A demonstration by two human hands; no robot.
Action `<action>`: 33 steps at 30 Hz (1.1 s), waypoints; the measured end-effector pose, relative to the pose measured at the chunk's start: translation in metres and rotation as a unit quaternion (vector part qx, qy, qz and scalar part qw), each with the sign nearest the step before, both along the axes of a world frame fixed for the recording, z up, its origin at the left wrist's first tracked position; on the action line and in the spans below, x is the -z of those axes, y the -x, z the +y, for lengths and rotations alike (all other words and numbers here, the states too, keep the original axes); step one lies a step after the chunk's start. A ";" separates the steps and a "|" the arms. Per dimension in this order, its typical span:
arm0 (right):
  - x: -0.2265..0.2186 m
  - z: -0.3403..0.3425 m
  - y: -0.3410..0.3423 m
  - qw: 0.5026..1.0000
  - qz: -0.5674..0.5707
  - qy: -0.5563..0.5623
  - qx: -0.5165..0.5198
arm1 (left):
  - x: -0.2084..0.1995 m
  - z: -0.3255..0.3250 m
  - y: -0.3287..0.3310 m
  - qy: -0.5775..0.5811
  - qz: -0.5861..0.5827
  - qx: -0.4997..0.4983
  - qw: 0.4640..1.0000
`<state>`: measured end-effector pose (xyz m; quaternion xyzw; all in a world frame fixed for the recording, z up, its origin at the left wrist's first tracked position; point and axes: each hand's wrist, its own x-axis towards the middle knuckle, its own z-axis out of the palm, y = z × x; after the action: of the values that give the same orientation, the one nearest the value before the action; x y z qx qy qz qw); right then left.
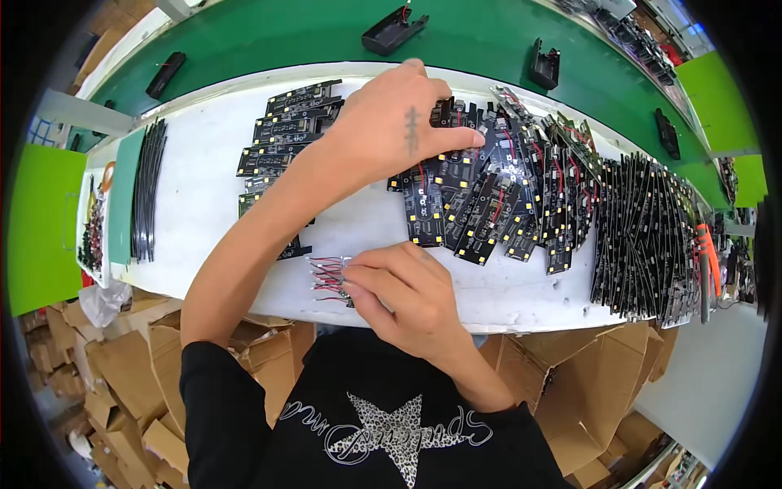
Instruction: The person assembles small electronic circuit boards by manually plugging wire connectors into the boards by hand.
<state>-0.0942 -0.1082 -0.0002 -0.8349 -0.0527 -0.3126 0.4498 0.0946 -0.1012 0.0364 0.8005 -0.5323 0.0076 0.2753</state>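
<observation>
One white bench curves across in front of the seated worker, and along its far side runs one green strip. Below the near edge I can see open cardboard boxes, at least two, with more crowded around them.

Three groups of black circuit boards lie on the bench. To the right is a dense pile, far too packed to count; in the middle, a loose fan of overlapping boards with red wires, well over a dozen; to the left, a column of about six rows, partly hidden by the left forearm.

Two bare hands are at work. The left hand is over the upper left of the fan, thumb held apart from the fingers, boards showing between; whether it has hold of one I can't tell. The right hand is closed, thumb against fingers, pinching a small bunch of wired pieces near the bench's front edge, their thin leads pointing left, too tangled to count.

Four black plastic shells show clearly on the green strip. One bundle of thin black strips lies far left, and one orange-handled tool far right.
</observation>
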 end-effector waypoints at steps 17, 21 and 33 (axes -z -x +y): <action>-0.044 -0.039 0.048 0.982 -0.015 -0.092 0.163 | -0.062 0.056 0.038 0.129 0.142 0.181 0.965; -0.039 -0.050 0.035 0.973 0.045 -0.214 0.077 | -0.056 0.073 0.057 0.070 0.154 0.181 0.969; -0.039 -0.044 0.026 0.965 0.108 -0.237 -0.037 | -0.043 0.095 0.062 0.065 0.033 0.223 0.972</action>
<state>-0.1199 -0.1521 0.0387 -0.7305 0.0411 -0.2070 0.6495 0.0329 -0.0062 0.0790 0.6420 -0.6862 -0.0458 0.3388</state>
